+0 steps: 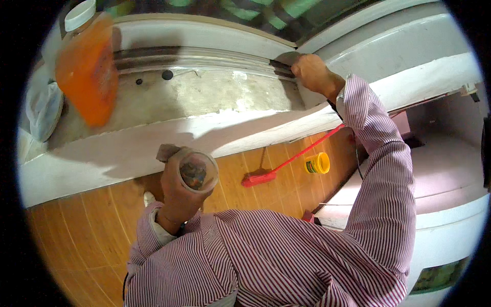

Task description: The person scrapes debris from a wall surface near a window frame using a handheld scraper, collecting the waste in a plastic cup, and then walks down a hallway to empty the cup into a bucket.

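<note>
My left hand (170,201) grips a translucent plastic cup (210,167) with a dark, mottled mass inside, in front of the wall below the window. A small grey-brown piece (167,152) sticks out beside the cup; its kind is unclear. At the far right end of the sliding-window track (215,59), my right hand (312,75) is curled in the frame's corner. Its fingertips are hidden, so I cannot tell whether it holds anything. Under the track runs a stained, rough window sill (218,94), bearing a dark round spot (167,75) and a smaller one.
A clear plastic bottle of orange liquid (88,73) with a white cap stands at the sill's left, beside a clear plastic container (44,111). On the wood-look floor (96,230) are a red broom (261,179) and a yellow bucket (316,164). White ledges (441,207) border the right.
</note>
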Demonstrator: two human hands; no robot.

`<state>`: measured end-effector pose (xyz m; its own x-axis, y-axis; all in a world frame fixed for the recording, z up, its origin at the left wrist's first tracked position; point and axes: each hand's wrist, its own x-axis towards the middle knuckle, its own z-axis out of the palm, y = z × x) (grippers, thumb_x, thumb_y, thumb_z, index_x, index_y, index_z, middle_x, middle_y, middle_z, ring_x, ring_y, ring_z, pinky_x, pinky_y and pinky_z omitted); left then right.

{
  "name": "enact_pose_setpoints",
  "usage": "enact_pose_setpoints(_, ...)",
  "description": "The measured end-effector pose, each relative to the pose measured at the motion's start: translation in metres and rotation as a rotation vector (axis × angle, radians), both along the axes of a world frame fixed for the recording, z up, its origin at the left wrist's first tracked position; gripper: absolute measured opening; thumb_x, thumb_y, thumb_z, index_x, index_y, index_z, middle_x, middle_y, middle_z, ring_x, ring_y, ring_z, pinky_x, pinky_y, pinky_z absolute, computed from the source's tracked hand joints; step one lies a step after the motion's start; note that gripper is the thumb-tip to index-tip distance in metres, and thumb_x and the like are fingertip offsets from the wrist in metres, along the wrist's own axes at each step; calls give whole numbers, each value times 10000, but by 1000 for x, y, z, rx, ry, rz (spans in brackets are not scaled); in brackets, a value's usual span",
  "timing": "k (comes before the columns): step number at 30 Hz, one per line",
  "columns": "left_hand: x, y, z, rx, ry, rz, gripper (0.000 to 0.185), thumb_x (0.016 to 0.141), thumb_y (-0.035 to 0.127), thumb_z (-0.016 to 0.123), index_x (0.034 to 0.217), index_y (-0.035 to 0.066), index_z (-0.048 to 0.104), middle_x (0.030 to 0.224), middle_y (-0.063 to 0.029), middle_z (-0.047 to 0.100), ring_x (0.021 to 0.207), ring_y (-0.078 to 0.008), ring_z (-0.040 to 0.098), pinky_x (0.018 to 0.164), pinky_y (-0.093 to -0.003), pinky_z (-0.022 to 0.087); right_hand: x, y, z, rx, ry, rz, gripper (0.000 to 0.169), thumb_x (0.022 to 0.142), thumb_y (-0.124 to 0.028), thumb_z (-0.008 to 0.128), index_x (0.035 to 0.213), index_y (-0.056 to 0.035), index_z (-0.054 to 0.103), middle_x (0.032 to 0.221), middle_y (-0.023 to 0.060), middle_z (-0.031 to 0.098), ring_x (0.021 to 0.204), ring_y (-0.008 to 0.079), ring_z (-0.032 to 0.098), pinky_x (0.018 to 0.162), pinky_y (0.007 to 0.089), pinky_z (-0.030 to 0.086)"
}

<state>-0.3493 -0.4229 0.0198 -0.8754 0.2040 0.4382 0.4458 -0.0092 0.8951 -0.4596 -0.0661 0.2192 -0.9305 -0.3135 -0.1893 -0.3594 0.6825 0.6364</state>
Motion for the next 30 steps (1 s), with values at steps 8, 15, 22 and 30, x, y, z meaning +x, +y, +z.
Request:
enact_pose_setpoints(8,-5,-11,-5,-31,7,27,726,586,107,867,1195,9,483,1059,-151,598,958,-290,620,853,-364,500,-11,3,11,122,-97,43,127,768,-100,568,752,-85,693,777,143,673,756,322,666,674,417,535)
enact_pose_setpoints(15,-7,-10,-10,-9,7,30,691,594,98,861,1171,5,495,1062,-162,598,951,-305,621,844,-368,506,-13,17,-14,41,-69,74,93,727,-95,598,771,-62,672,784,161,659,780,350,648,691,426,528)
enact_pose_setpoints(22,-7,-14,-7,-71,7,28,641,672,13,790,1216,7,453,1082,-129,587,962,-207,601,870,-315,494,-22,18,-7,-43,-113,-200,124,693,-70,612,806,-61,663,840,168,660,816,362,637,736,428,523)
enact_pose_setpoints(30,-5,-9,-1,-9,-35,25,663,614,102,852,1161,7,489,1075,-162,597,951,-294,624,833,-364,513,-18,6,2,-441,-61,44,203,723,-87,665,917,-39,695,764,202,640,735,372,630,675,414,508)
